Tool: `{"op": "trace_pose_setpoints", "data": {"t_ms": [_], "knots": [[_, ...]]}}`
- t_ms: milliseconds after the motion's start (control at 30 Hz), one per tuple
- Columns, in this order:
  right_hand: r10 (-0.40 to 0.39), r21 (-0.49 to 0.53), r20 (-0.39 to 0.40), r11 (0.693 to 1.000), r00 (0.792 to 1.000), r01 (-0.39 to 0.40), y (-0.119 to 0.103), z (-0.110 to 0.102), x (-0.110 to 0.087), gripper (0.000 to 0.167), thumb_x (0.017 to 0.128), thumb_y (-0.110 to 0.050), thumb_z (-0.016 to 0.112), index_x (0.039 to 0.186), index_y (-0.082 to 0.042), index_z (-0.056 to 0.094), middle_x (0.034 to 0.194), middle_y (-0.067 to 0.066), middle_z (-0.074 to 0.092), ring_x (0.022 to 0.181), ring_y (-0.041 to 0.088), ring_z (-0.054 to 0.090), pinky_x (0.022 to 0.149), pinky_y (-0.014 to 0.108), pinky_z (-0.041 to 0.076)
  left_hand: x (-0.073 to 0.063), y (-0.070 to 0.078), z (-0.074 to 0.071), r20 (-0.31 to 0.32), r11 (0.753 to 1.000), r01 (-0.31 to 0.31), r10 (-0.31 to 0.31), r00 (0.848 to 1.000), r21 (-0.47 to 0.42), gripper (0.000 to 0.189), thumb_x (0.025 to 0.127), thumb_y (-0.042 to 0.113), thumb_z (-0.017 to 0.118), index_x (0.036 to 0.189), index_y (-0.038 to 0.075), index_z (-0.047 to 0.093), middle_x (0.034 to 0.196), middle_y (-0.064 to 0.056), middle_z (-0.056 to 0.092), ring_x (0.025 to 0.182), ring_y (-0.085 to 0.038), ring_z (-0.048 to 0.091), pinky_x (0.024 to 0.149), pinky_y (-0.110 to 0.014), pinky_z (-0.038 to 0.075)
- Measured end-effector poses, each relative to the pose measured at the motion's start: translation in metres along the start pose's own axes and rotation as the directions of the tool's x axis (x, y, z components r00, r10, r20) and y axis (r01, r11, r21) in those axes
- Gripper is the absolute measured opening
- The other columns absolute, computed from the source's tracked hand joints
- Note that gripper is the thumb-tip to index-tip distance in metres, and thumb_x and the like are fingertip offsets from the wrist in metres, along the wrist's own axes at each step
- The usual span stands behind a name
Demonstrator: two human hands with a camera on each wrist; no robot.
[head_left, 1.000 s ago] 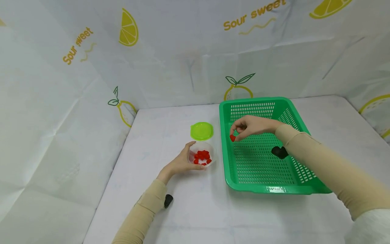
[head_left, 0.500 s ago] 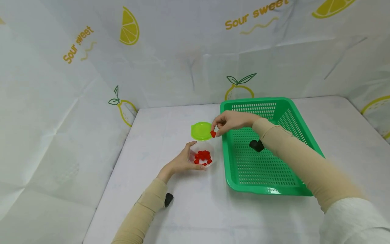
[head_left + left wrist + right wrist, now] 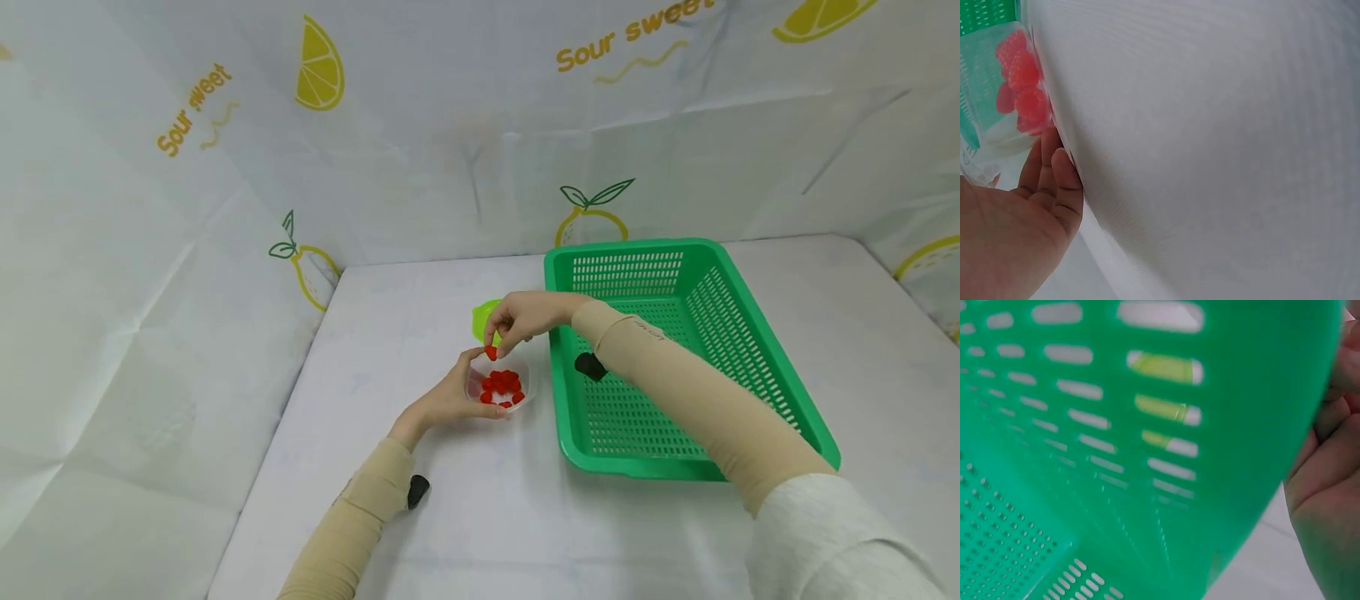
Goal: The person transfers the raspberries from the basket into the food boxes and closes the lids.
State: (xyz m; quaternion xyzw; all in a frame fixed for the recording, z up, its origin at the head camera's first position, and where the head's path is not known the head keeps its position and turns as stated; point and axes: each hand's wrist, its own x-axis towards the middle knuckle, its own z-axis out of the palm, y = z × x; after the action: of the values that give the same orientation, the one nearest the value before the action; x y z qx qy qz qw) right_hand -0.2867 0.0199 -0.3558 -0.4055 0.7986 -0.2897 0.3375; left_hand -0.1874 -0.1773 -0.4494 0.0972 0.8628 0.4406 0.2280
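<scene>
My left hand point(image 3: 446, 402) holds a small clear plastic container point(image 3: 529, 387) on the table, thumb along the near side and fingers on the far left side. Several red raspberries point(image 3: 501, 382) lie in it; the left wrist view shows their bumpy skin through the container wall point(image 3: 988, 47). Over the far rim, my right hand point(image 3: 531, 312) pinches one raspberry point(image 3: 491, 353) between thumb and fingertips. In the right wrist view the basket side hides much of the right hand point(image 3: 1329, 469) and its fingertips are out of frame.
A green perforated basket point(image 3: 561, 417) stands right of the container, the right forearm crossing above it. The light-green lid point(image 3: 482, 323) lies behind the container, partly covered by the right hand. White cloth with lemon prints rises behind the table point(image 3: 480, 517).
My right hand has moved left from above the basket, past the lid, to the container's far rim, carrying the raspberry. The left hand and container have stayed in place.
</scene>
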Motion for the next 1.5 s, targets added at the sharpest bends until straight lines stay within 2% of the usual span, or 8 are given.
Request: {"op": "trace_pose_setpoints", "data": {"t_ms": [200, 467, 667, 900, 1067, 1233, 1333, 1500], "knots": [[-0.015, 0.017, 0.077, 1.0, 0.997, 0.014, 0.005, 0.008, 0.012, 0.017, 0.085, -0.016, 0.067, 0.101, -0.013, 0.069, 0.062, -0.004, 0.046, 0.06, 0.01, 0.039, 0.055, 0.021, 0.033, 0.0, 0.002, 0.001, 0.006, 1.0, -0.009, 0.009, 1.0, 0.001, 0.103, 0.065, 0.052, 0.079, 0.143, 0.029, 0.015, 0.144, 0.003, 0.032, 0.134, -0.018, 0.031, 0.108, -0.05, 0.033], [0.012, -0.031, 0.089, 0.999, 0.996, -0.009, 0.011, 0.012, 0.02, 0.019, 0.085, -0.016, 0.067, 0.103, -0.013, 0.07, 0.065, -0.004, 0.05, 0.065, 0.01, 0.045, 0.059, 0.02, 0.038, -0.001, 0.003, -0.001, 0.002, 1.0, 0.003, -0.003, 1.0, 0.011, 0.105, 0.065, 0.051, 0.079, 0.144, 0.028, 0.014, 0.147, 0.003, 0.029, 0.136, -0.019, 0.028, 0.109, -0.05, 0.032], [-0.006, -0.083, 0.088, 0.996, 0.996, 0.013, 0.01, 0.013, 0.021, 0.024, 0.086, -0.016, 0.065, 0.11, -0.014, 0.07, 0.069, -0.003, 0.055, 0.067, 0.01, 0.045, 0.061, 0.02, 0.04, 0.001, 0.002, -0.002, 0.005, 1.0, -0.009, 0.009, 1.0, 0.009, 0.103, 0.066, 0.05, 0.079, 0.143, 0.028, 0.016, 0.144, 0.003, 0.032, 0.134, -0.018, 0.031, 0.108, -0.049, 0.033], [0.004, -0.083, 0.042, 0.997, 0.999, -0.001, 0.012, 0.014, 0.02, 0.024, 0.088, -0.017, 0.063, 0.111, -0.015, 0.069, 0.075, 0.006, 0.057, 0.071, 0.014, 0.049, 0.065, 0.022, 0.043, 0.001, 0.002, -0.002, 0.009, 1.0, -0.007, 0.007, 1.0, -0.014, 0.105, 0.063, 0.052, 0.08, 0.143, 0.027, 0.017, 0.124, 0.0, 0.046, 0.119, -0.018, 0.043, 0.101, -0.045, 0.04], [-0.008, -0.041, -0.053, 0.999, 0.999, 0.006, 0.012, 0.014, 0.015, 0.021, 0.089, -0.017, 0.062, 0.107, -0.011, 0.069, 0.079, 0.017, 0.057, 0.074, 0.02, 0.052, 0.066, 0.024, 0.044, 0.001, 0.003, -0.002, -0.001, 1.0, -0.009, 0.009, 1.0, 0.009, 0.11, 0.063, 0.053, 0.08, 0.147, 0.026, 0.012, 0.142, 0.002, 0.036, 0.131, -0.018, 0.035, 0.107, -0.049, 0.035], [-0.022, -0.001, -0.19, 1.0, 0.982, 0.022, 0.012, 0.013, 0.01, 0.022, 0.09, -0.02, 0.061, 0.109, -0.012, 0.067, 0.082, 0.017, 0.058, 0.074, 0.022, 0.052, 0.064, 0.024, 0.043, 0.002, 0.007, -0.002, -0.031, 0.993, -0.082, 0.085, 0.996, 0.087, 0.107, 0.065, 0.047, 0.081, 0.148, 0.022, 0.018, 0.142, -0.002, 0.036, 0.129, -0.019, 0.036, 0.105, -0.049, 0.037], [-0.018, 0.045, -0.271, 0.998, 0.962, 0.032, 0.01, 0.013, 0.006, 0.026, 0.091, -0.02, 0.06, 0.115, -0.012, 0.063, 0.083, 0.015, 0.058, 0.076, 0.024, 0.051, 0.065, 0.027, 0.045, 0.001, 0.009, -0.002, -0.043, 0.985, -0.104, 0.111, 0.993, 0.137, 0.105, 0.065, 0.044, 0.081, 0.148, 0.02, 0.021, 0.134, -0.005, 0.042, 0.124, -0.019, 0.04, 0.101, -0.047, 0.041], [0.059, 0.181, -0.415, 0.983, 0.908, 0.018, -0.005, 0.01, -0.002, 0.028, 0.091, -0.023, 0.058, 0.117, -0.013, 0.061, 0.079, 0.005, 0.055, 0.076, 0.019, 0.05, 0.068, 0.025, 0.044, 0.002, 0.008, 0.0, -0.062, 0.981, -0.098, 0.11, 0.992, 0.169, 0.107, 0.065, 0.044, 0.082, 0.149, 0.019, 0.02, 0.134, -0.008, 0.042, 0.123, -0.02, 0.04, 0.1, -0.046, 0.043]]}}
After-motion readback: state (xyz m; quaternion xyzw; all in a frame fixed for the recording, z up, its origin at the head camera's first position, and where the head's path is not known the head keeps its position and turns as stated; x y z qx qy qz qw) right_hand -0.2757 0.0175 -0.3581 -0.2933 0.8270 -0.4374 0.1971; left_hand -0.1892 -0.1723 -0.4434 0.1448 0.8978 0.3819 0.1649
